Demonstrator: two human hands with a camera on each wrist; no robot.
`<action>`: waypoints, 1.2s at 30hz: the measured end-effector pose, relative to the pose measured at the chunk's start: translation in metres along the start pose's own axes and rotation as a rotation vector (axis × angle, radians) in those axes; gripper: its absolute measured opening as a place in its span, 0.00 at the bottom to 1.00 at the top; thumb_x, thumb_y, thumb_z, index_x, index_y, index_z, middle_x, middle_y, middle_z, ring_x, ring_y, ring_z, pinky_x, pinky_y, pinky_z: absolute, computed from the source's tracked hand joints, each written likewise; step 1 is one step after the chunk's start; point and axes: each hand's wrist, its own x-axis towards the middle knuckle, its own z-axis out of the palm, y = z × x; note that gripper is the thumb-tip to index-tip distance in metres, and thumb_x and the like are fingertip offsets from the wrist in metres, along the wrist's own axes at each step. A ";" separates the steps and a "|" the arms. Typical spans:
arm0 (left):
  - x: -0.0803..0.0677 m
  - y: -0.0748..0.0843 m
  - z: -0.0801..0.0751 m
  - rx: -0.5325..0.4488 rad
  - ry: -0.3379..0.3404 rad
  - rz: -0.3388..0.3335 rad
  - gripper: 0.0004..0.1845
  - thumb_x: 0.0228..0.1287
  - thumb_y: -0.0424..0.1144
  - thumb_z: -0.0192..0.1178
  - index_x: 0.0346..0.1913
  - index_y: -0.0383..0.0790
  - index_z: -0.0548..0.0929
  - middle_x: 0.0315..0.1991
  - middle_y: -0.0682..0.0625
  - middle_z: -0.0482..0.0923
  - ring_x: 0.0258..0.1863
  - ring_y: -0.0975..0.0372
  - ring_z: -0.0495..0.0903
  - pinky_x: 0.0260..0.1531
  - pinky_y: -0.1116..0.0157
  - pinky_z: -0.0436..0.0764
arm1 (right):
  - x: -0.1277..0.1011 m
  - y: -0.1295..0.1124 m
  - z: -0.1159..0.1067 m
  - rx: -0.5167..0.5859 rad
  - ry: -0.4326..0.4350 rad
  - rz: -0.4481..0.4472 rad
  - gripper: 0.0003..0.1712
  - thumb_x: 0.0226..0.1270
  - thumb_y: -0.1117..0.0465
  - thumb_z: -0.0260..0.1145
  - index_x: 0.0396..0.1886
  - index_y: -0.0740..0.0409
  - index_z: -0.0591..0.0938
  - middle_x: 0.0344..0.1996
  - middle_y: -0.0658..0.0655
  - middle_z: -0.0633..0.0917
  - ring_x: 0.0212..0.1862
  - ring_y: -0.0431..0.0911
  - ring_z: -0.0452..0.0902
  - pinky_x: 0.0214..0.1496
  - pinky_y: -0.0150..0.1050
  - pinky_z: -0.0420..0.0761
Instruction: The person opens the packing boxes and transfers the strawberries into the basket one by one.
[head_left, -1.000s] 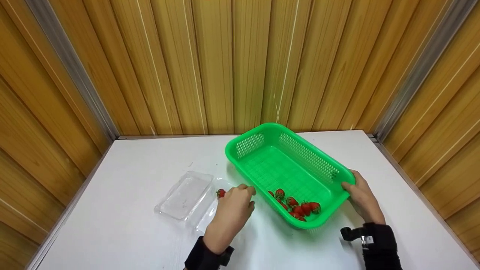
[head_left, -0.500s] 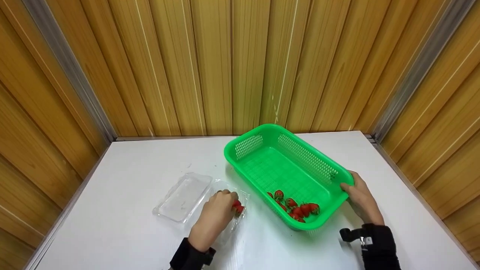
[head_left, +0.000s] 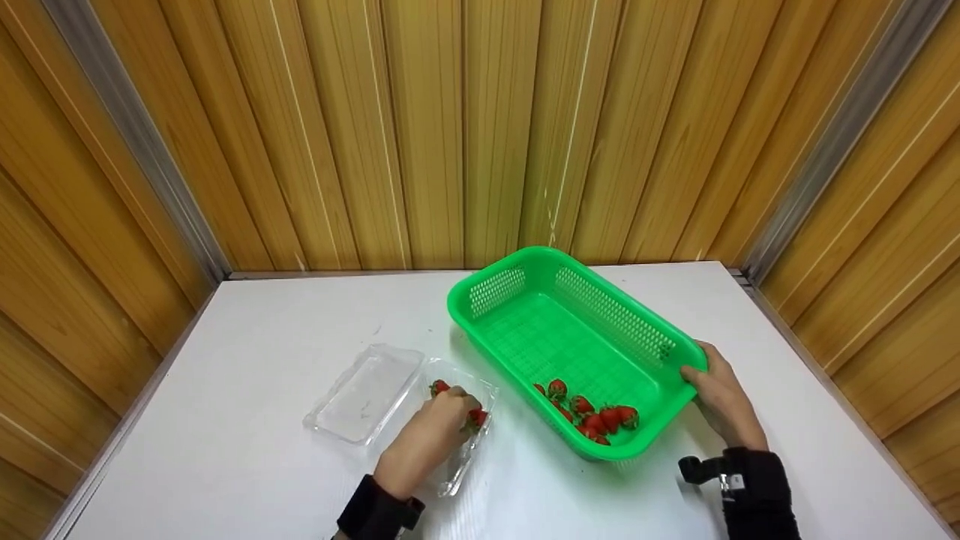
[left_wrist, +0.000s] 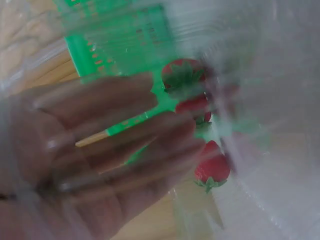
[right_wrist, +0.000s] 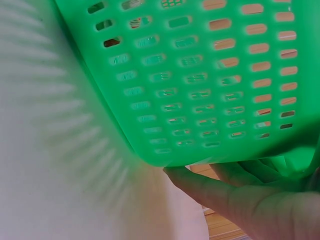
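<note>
My left hand (head_left: 431, 435) reaches down over a clear plastic tray (head_left: 450, 484) holding a few strawberries. One strawberry (head_left: 439, 388) shows past its fingers, and another strawberry (head_left: 478, 418) lies on its right side. Through clear plastic, the left wrist view shows a gap between thumb and fingers, with fingertips right at a middle strawberry (left_wrist: 192, 105) partly hidden by them. My right hand (head_left: 724, 394) grips the near right end of a green perforated basket (head_left: 660, 435), thumb over the rim. Several strawberries (head_left: 600, 424) lie together in that basket's near end.
A clear plastic lid (head_left: 367, 394) lies left of the tray. Everything stands on a white table (head_left: 247, 450), with wood-patterned walls (head_left: 427, 135) behind and at both sides. The basket's left rim runs close to the tray.
My left hand has moved left from beside the basket and lowered into the tray, then shifted slightly there, uncovering the far strawberry. My right hand and the basket have stayed nearly still.
</note>
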 end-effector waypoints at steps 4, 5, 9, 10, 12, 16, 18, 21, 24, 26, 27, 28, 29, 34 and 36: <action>0.000 -0.001 0.002 -0.006 -0.013 0.023 0.06 0.58 0.28 0.63 0.26 0.40 0.81 0.30 0.50 0.80 0.28 0.68 0.74 0.25 0.71 0.73 | 0.000 0.000 0.000 -0.002 0.000 -0.011 0.33 0.68 0.70 0.45 0.70 0.70 0.45 0.63 0.72 0.57 0.55 0.52 0.67 0.49 0.36 0.78; 0.001 0.000 0.002 -0.008 -0.013 0.029 0.07 0.58 0.28 0.63 0.25 0.40 0.81 0.29 0.51 0.80 0.27 0.69 0.72 0.25 0.72 0.72 | 0.000 0.001 0.000 0.004 -0.001 -0.011 0.33 0.69 0.70 0.45 0.70 0.69 0.45 0.63 0.72 0.57 0.55 0.52 0.67 0.49 0.36 0.78; 0.003 0.000 0.005 -0.007 -0.001 0.061 0.11 0.57 0.25 0.61 0.20 0.39 0.77 0.25 0.53 0.78 0.24 0.71 0.65 0.22 0.75 0.66 | 0.000 0.000 -0.001 0.002 0.000 -0.017 0.33 0.69 0.70 0.45 0.70 0.69 0.45 0.62 0.71 0.58 0.54 0.52 0.67 0.50 0.37 0.78; 0.004 0.000 0.006 -0.002 0.003 0.060 0.12 0.57 0.24 0.61 0.20 0.40 0.76 0.24 0.54 0.77 0.24 0.71 0.63 0.22 0.75 0.64 | 0.000 0.000 -0.001 0.000 0.001 -0.016 0.33 0.69 0.70 0.45 0.70 0.69 0.45 0.62 0.71 0.58 0.55 0.52 0.67 0.50 0.37 0.78; 0.006 0.001 0.008 0.013 0.013 0.060 0.13 0.56 0.24 0.60 0.19 0.40 0.75 0.22 0.55 0.74 0.23 0.71 0.61 0.21 0.75 0.62 | 0.000 -0.001 -0.002 -0.003 0.001 -0.018 0.33 0.69 0.70 0.45 0.70 0.69 0.45 0.62 0.71 0.58 0.55 0.53 0.65 0.50 0.37 0.77; 0.009 0.002 0.013 0.050 0.027 0.046 0.14 0.53 0.22 0.59 0.19 0.43 0.74 0.20 0.56 0.71 0.22 0.71 0.60 0.20 0.76 0.61 | 0.001 -0.002 -0.003 -0.005 0.000 -0.021 0.33 0.70 0.70 0.43 0.71 0.69 0.44 0.63 0.71 0.56 0.59 0.56 0.61 0.51 0.36 0.76; 0.010 0.003 0.017 0.057 0.028 0.040 0.13 0.53 0.22 0.59 0.20 0.43 0.76 0.21 0.55 0.72 0.23 0.71 0.62 0.20 0.76 0.63 | 0.001 -0.003 -0.003 -0.007 -0.004 -0.024 0.33 0.70 0.69 0.43 0.71 0.69 0.44 0.64 0.72 0.56 0.60 0.57 0.60 0.51 0.36 0.76; 0.011 0.003 0.022 0.056 0.025 0.036 0.12 0.54 0.23 0.59 0.21 0.43 0.78 0.23 0.54 0.74 0.24 0.71 0.65 0.21 0.77 0.67 | 0.001 -0.002 -0.003 -0.005 -0.004 -0.017 0.33 0.71 0.69 0.43 0.71 0.68 0.44 0.64 0.72 0.55 0.61 0.58 0.60 0.51 0.36 0.76; 0.011 0.003 0.025 0.056 0.025 0.025 0.11 0.53 0.23 0.60 0.22 0.43 0.77 0.23 0.54 0.74 0.24 0.70 0.67 0.21 0.76 0.68 | 0.001 -0.002 -0.003 -0.008 -0.002 -0.010 0.33 0.71 0.69 0.43 0.71 0.68 0.44 0.64 0.72 0.55 0.61 0.57 0.60 0.51 0.36 0.76; 0.012 0.004 0.026 0.062 0.031 0.015 0.13 0.51 0.22 0.60 0.21 0.43 0.76 0.23 0.54 0.73 0.23 0.70 0.66 0.20 0.75 0.67 | 0.000 -0.001 -0.003 -0.008 -0.002 -0.010 0.33 0.71 0.69 0.44 0.71 0.68 0.44 0.64 0.72 0.55 0.60 0.57 0.60 0.50 0.36 0.76; 0.012 0.004 0.026 0.061 0.033 0.006 0.14 0.50 0.21 0.59 0.20 0.44 0.75 0.22 0.54 0.73 0.22 0.70 0.65 0.20 0.75 0.66 | 0.000 -0.001 -0.003 -0.007 -0.003 -0.011 0.33 0.70 0.69 0.44 0.71 0.68 0.44 0.64 0.72 0.55 0.60 0.57 0.60 0.51 0.36 0.76; 0.012 0.004 0.026 0.057 0.035 -0.004 0.15 0.49 0.21 0.59 0.19 0.45 0.74 0.22 0.55 0.72 0.22 0.70 0.64 0.19 0.75 0.65 | 0.000 -0.001 -0.003 -0.011 -0.004 -0.011 0.33 0.70 0.69 0.44 0.71 0.68 0.44 0.64 0.72 0.55 0.60 0.57 0.61 0.51 0.36 0.76; 0.011 0.004 0.025 0.054 0.040 -0.010 0.16 0.48 0.20 0.58 0.18 0.45 0.72 0.21 0.56 0.71 0.21 0.70 0.63 0.19 0.74 0.64 | 0.000 -0.001 -0.003 -0.006 -0.004 -0.010 0.33 0.70 0.69 0.44 0.71 0.68 0.44 0.64 0.72 0.55 0.60 0.57 0.61 0.51 0.36 0.76; 0.011 0.004 0.025 0.027 0.040 -0.058 0.23 0.42 0.17 0.54 0.13 0.49 0.61 0.17 0.61 0.62 0.20 0.68 0.58 0.20 0.71 0.63 | 0.000 0.000 -0.001 0.005 -0.004 -0.004 0.34 0.70 0.69 0.45 0.71 0.68 0.44 0.64 0.71 0.56 0.59 0.56 0.62 0.51 0.37 0.77; 0.011 0.004 0.025 0.026 0.037 -0.074 0.24 0.41 0.17 0.53 0.13 0.51 0.58 0.17 0.61 0.60 0.19 0.68 0.57 0.21 0.70 0.62 | 0.000 0.001 -0.001 0.004 -0.007 -0.002 0.34 0.70 0.69 0.45 0.71 0.69 0.44 0.64 0.71 0.56 0.60 0.56 0.61 0.52 0.37 0.76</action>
